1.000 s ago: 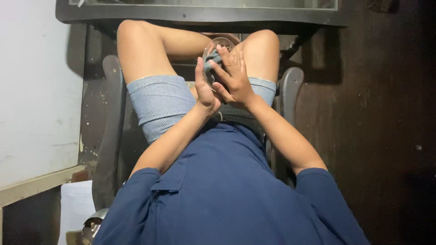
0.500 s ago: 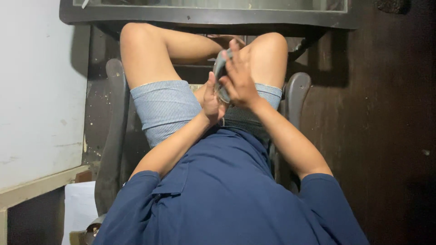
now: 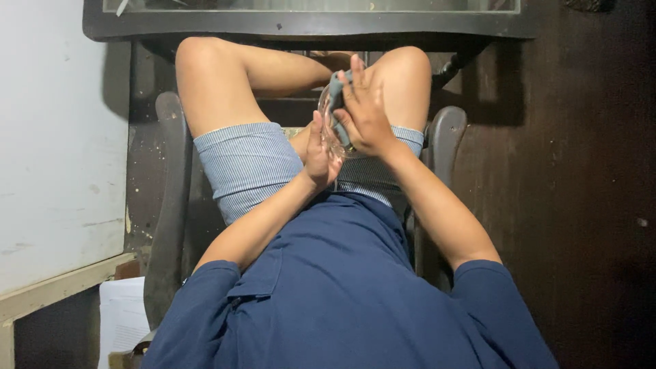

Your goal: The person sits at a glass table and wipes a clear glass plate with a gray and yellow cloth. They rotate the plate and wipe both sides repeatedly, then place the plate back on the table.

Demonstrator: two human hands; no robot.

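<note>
A person sits in a dark wooden chair [image 3: 167, 205], seen from above, with both hands raised over the lap at the upper centre of the frame. The left hand [image 3: 320, 154] is closed on the near edge of a clear glass dish [image 3: 328, 126], its thumb lying along the rim and the fingers wrapped behind. The dish stands tilted on edge between the two hands, just above the striped shorts [image 3: 249, 164] and between the bare knees; its full shape is hard to make out because the hands cover most of it. The right hand [image 3: 365, 109] lies flat against the dish's far face, fingers pressed together and pointing towards the top of the frame, pinning a grey-blue cloth [image 3: 336, 85] to the glass. A fold of the cloth shows above and to the left of the fingertips.

The navy shirt [image 3: 335, 287] fills the lower centre of the frame. A dark tabletop [image 3: 307, 24] edge runs across the top, just beyond the knees. A pale wall panel [image 3: 61, 137] takes up the left side, with white paper [image 3: 119, 318] on the floor at the lower left. Dark wooden boards [image 3: 567, 205] cover the right side.
</note>
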